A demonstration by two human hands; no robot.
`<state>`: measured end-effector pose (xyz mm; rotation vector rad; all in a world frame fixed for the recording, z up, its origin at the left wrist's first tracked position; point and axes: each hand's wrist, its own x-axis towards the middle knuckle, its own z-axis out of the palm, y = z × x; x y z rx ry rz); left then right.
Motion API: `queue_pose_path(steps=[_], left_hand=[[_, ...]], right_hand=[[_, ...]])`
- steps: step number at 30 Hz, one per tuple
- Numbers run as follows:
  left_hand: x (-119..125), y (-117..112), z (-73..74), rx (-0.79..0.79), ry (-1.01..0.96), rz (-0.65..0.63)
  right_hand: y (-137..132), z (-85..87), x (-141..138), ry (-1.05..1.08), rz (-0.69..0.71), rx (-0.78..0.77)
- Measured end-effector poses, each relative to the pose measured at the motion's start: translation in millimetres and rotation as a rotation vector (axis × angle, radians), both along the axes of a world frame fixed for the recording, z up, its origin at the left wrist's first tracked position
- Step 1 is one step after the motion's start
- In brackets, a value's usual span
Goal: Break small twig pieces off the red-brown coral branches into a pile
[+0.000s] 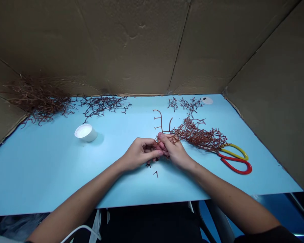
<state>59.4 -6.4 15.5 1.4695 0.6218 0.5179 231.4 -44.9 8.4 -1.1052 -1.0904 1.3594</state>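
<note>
Nearest, at the bottom edge, a thin white cord (pixel 78 230), cut off by the frame. Next, the left hand (pixel 142 153) and the right hand (pixel 173 151), close together above a light blue board (pixel 131 189). Both pinched shut on a red-brown branchy twig (pixel 161 122), its thin arms poking up past the fingers. The lower part hidden inside the fingers, so the exact hold hard to make out. Just below the hands, two tiny twig bits (pixel 155 173) on the board. To the right, a tangled heap of twigs (pixel 200 137) reaching the right hand, with no clear line between heap and held twig. Beside the heap, scissors (pixel 236 165) with red and yellow handles, blades hidden underneath. Farther left, a short white cup (pixel 85 132). Farther still, small dark twigs (pixel 191 105), a flat white round thing (pixel 207 100), and a big brown twig pile (pixel 39 99) against a cardboard wall (pixel 142 44).
</note>
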Motion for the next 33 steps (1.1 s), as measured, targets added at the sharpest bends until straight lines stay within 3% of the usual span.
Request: queue_pose_path(steps=[3, 5, 11, 16, 22, 29, 33], left_hand=[[-5, 1, 3.5, -0.058, -0.002, -0.074], [-6, 4, 3.2, -0.015, 0.010, -0.062], [-1, 10, -7.4, 0.291, 0.111, 0.083], [3, 10, -12.4, 0.334, 0.095, 0.165], [-2, 10, -8.2, 0.223, 0.022, 0.023], [-1, 7, -7.8, 0.578, 0.094, 0.032], [0, 3, -14.4, 0.666, 0.095, 0.080]], right_hand=[[1, 4.0, 0, 0.177, 0.124, -0.084], [0, 5.8, 2, 0.142, 0.120, -0.066], [0, -0.8, 8, -0.415, -0.177, 0.266], [1, -12.2, 13, -0.629, -0.115, 0.458], [0, -5.6, 11, -0.558, -0.046, 0.409], [2, -5.0, 10, -0.423, -0.006, 0.320], [1, -6.5, 8, -0.410, 0.004, 0.318]])
